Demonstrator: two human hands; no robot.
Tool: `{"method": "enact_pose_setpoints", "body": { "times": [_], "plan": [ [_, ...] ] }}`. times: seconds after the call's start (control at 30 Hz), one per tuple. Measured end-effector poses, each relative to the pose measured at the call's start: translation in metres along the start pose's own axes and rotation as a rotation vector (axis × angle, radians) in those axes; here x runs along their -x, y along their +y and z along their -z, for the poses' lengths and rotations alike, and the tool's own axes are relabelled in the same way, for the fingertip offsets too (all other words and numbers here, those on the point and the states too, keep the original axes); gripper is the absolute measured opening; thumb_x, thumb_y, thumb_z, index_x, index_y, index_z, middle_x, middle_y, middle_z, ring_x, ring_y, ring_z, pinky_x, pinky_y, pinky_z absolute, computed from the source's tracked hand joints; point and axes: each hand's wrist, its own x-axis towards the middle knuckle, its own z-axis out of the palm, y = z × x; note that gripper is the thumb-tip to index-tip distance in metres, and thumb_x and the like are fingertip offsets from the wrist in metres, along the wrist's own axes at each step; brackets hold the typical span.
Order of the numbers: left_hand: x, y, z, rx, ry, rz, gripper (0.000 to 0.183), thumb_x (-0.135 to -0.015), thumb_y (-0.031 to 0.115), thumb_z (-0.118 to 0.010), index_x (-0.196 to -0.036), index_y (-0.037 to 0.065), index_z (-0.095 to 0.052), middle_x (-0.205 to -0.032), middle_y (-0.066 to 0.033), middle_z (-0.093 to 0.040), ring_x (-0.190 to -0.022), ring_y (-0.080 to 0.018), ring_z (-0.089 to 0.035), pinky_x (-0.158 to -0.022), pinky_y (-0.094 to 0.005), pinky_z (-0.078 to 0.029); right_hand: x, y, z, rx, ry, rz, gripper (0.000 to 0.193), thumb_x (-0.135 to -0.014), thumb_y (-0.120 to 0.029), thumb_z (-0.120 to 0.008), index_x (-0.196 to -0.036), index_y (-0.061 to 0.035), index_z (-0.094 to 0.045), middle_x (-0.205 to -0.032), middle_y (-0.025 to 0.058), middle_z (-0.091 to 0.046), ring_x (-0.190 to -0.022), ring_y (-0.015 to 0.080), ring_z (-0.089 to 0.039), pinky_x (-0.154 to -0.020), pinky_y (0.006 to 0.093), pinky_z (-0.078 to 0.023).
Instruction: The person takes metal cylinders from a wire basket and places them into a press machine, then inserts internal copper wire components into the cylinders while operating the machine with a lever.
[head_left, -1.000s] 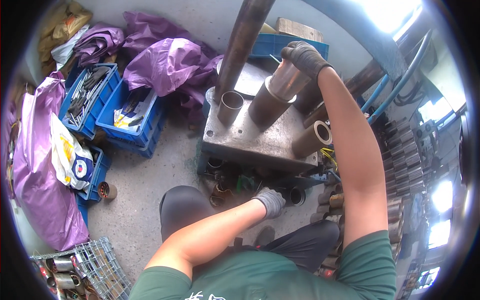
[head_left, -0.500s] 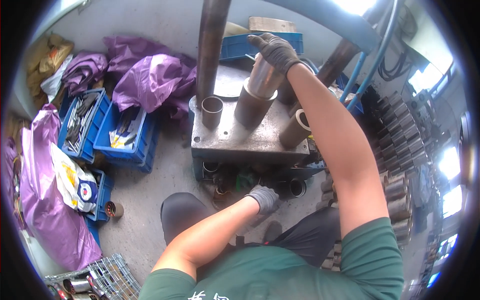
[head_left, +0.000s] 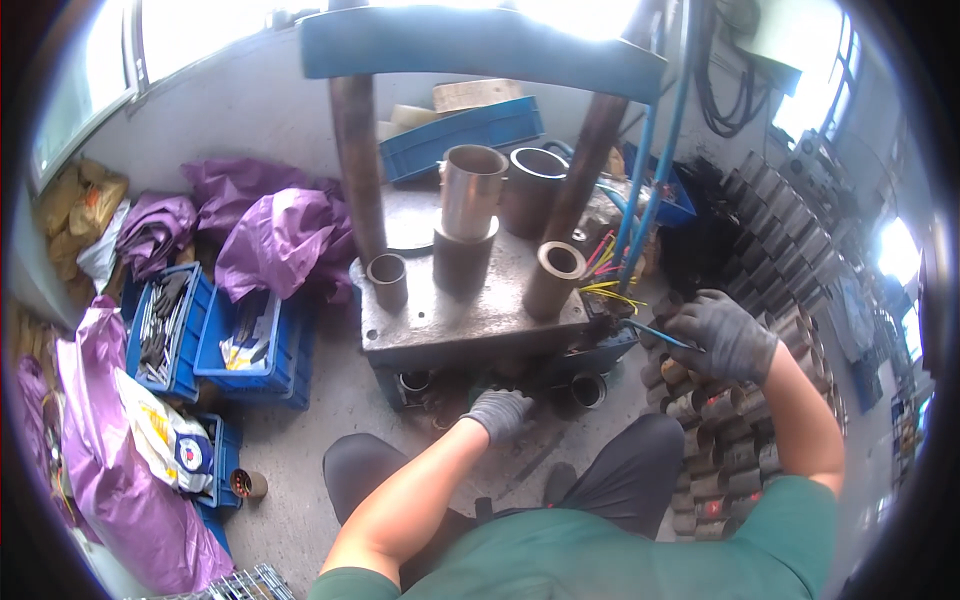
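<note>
The right hand (head_left: 725, 338), in a dark glove, is curled around a thin blue rod (head_left: 655, 334) at the right edge of the press table (head_left: 470, 325), fingers closed on it, close to a bunch of coloured wires (head_left: 605, 285). The left hand (head_left: 498, 412), in a grey glove, reaches low under the front edge of that table with its fingers bent; whether it grips anything there cannot be told, since the spot is in shadow. Just beside it several short metal tubes (head_left: 415, 381) stand under the table.

On the table a shiny metal sleeve (head_left: 470, 190) sits upright on top of a darker tube (head_left: 463, 262) at the middle. A small tube (head_left: 388, 280) stands to its left and a tilted brass-coloured one (head_left: 553, 278) to its right, each apart from the stack. Two dark columns (head_left: 358, 170) rise to a blue top beam (head_left: 480, 45).

Rows of tubes (head_left: 720, 440) are stacked on the floor by the person's right side. To the left lie blue crates (head_left: 205, 335) and purple bags (head_left: 280, 235)
</note>
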Motion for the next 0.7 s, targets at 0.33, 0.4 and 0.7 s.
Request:
{"method": "enact_pose_setpoints", "body": {
  "times": [0.33,0.4,0.7],
  "plan": [
    [-0.002,-0.004,-0.003,0.164,0.559,-0.051,0.02,-0.09,0.017,-0.072,-0.103,0.003,-0.071,-0.1,-0.0193,-0.067,-0.095,-0.0399,-0.065,-0.085,-0.0496,-0.052,0.087,0.02,-0.079,-0.179,0.544,-0.349,0.031,-0.079,-0.014,-0.075,-0.11,-0.0075,-0.073,-0.098,0.0128,-0.07,-0.094,0.0358,-0.069,-0.095,0.0499,-0.051],
    [-0.01,-0.012,-0.007,0.295,0.803,-0.067,0.017,-0.088,0.007,-0.075,-0.104,0.003,-0.068,-0.1,-0.0153,-0.067,-0.094,-0.0335,-0.065,-0.086,-0.0454,-0.053,0.078,0.028,-0.079,-0.25,0.629,-0.388,0.027,-0.085,-0.014,-0.074,-0.111,-0.0072,-0.073,-0.105,0.0133,-0.071,-0.096,0.0358,-0.069,-0.085,0.0458,-0.057],
    [-0.12,-0.061,0.059,0.386,1.162,0.178,0.089,-0.083,0.0,-0.085,-0.158,0.002,-0.037,-0.155,-0.0193,-0.049,-0.14,-0.0302,-0.05,-0.124,-0.0444,-0.034,0.039,0.083,-0.038,-0.102,0.876,-0.444,0.062,-0.097,-0.061,-0.063,-0.104,0.0007,-0.068,-0.096,0.0211,-0.068,-0.088,0.0354,-0.071,-0.079,0.0459,-0.059]
  ]
}}
